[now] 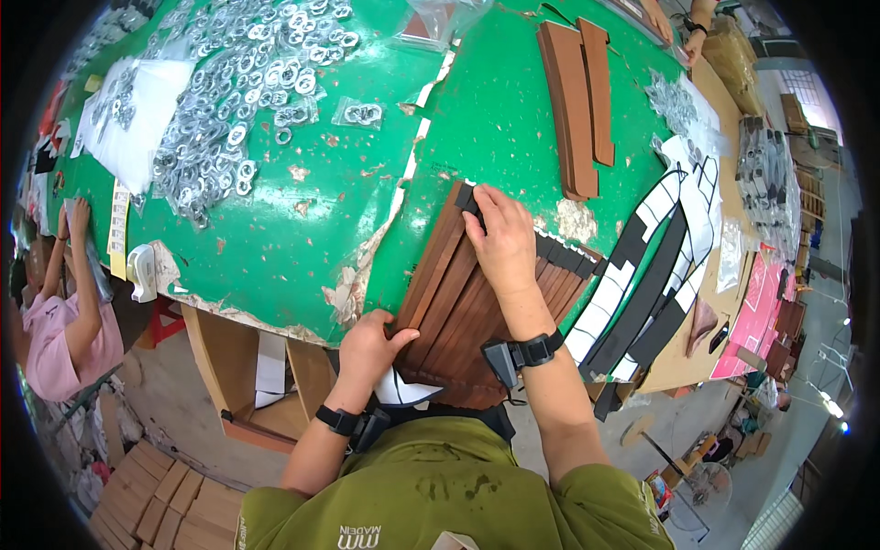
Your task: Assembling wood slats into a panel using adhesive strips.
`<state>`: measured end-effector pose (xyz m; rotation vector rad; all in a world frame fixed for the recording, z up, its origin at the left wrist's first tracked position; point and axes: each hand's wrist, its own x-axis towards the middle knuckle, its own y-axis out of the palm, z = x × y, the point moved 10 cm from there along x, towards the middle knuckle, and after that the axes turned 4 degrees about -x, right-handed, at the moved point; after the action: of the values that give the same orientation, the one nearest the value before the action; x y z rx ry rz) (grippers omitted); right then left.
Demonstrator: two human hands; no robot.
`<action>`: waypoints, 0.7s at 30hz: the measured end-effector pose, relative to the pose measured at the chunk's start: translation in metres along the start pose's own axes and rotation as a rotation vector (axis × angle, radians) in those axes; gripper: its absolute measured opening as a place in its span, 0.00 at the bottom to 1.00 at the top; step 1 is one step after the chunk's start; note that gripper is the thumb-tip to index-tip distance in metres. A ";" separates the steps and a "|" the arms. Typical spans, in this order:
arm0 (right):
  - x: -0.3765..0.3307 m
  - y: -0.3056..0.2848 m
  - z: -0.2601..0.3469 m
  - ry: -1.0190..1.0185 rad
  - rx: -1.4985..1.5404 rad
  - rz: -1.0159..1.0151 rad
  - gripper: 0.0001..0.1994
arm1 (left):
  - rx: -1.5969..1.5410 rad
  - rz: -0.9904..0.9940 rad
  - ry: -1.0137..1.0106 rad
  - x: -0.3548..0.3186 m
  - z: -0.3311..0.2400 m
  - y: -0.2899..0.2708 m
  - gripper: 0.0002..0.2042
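Long brown strips with black ends point(467, 321) lie side by side in a row at the table's near edge, in front of my body. My left hand point(368, 350) holds the near left side of the outermost brown strip, its thumb on top and the other fingers partly hidden. My right hand point(502, 236) reaches over the row, its fingers closed on the black end of that same strip. Black-and-white strips point(632, 275) lie in a bundle to the right. Farther off are several loose brown strips point(573, 110).
Many small bagged metal rings point(266, 82) cover the far left of the green table point(357, 183), near a tape dispenser point(142, 272). Another person in pink point(73, 330) works at the left; other hands point(683, 32) show at the far right. Cartons point(165, 495) stand lower left.
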<state>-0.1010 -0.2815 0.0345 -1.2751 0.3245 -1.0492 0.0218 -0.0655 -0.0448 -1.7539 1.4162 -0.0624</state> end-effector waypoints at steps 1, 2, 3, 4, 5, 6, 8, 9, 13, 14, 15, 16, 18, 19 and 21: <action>0.000 0.001 0.001 -0.014 -0.008 0.012 0.20 | 0.004 -0.005 0.002 0.000 0.000 -0.001 0.28; 0.000 0.001 0.000 -0.012 -0.007 0.012 0.20 | 0.005 -0.004 0.001 0.000 -0.001 -0.001 0.28; -0.001 0.001 -0.002 -0.009 0.025 0.014 0.20 | 0.002 0.009 -0.007 0.000 -0.001 -0.001 0.28; -0.001 0.001 -0.002 -0.006 0.057 0.016 0.21 | -0.002 0.020 -0.015 0.000 0.000 -0.001 0.28; 0.000 0.001 -0.002 -0.005 0.058 0.016 0.21 | 0.000 0.020 -0.016 0.001 -0.001 -0.001 0.28; 0.001 0.001 -0.003 0.016 0.079 0.026 0.21 | -0.004 0.018 -0.023 0.002 0.000 -0.001 0.28; -0.001 0.002 -0.005 0.041 0.097 0.039 0.22 | -0.008 0.020 -0.030 0.000 -0.001 -0.001 0.28; -0.002 0.004 -0.006 0.066 0.112 0.034 0.22 | -0.026 0.024 -0.041 -0.001 -0.001 -0.001 0.28; -0.002 0.006 -0.011 0.071 0.151 0.015 0.22 | -0.115 0.034 -0.060 0.000 0.006 0.003 0.26; -0.002 0.005 -0.012 0.070 0.152 0.016 0.22 | -0.114 0.034 -0.061 0.000 0.009 0.004 0.26; -0.001 0.005 -0.011 0.055 0.147 0.032 0.22 | -0.131 0.040 -0.057 0.000 0.010 0.005 0.25; 0.000 0.005 -0.009 0.042 0.140 0.049 0.22 | -0.148 0.048 -0.053 0.000 0.011 0.007 0.25; -0.001 0.004 -0.009 0.039 0.136 0.051 0.22 | -0.161 0.053 -0.049 0.000 0.012 0.008 0.24; 0.000 0.004 -0.008 0.036 0.131 0.050 0.21 | -0.174 0.056 -0.042 0.000 0.012 0.008 0.24; 0.000 0.004 -0.009 0.046 0.133 0.057 0.21 | -0.178 0.058 -0.048 0.000 0.014 0.009 0.24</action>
<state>-0.1056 -0.2868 0.0279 -1.1183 0.3190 -1.0356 0.0223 -0.0576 -0.0596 -1.8439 1.4744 0.1404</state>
